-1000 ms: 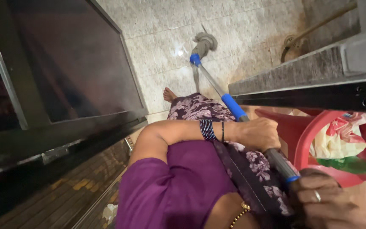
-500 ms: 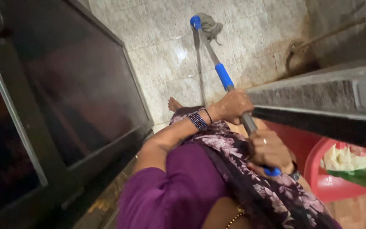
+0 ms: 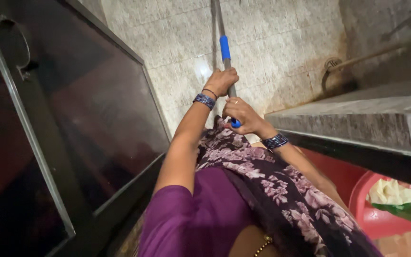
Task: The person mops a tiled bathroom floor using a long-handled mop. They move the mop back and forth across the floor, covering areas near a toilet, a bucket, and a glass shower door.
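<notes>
My left hand (image 3: 221,81) and right hand (image 3: 241,114) are both closed around the mop handle (image 3: 225,50), left above right. The handle runs over the tiled floor (image 3: 272,38), between the dark door (image 3: 86,109) and the stone ledge (image 3: 353,114).

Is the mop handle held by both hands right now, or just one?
Both. The left hand grips the mop handle higher up, and the right hand closes around its blue end just below. The mop head is out of view.

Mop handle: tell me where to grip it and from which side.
Grip the mop handle on its bare lower shaft, as now: left hand higher, just under the blue sleeve, right hand at the blue end cap. Come from the near end; the pole runs straight away over the tiled floor.
</notes>
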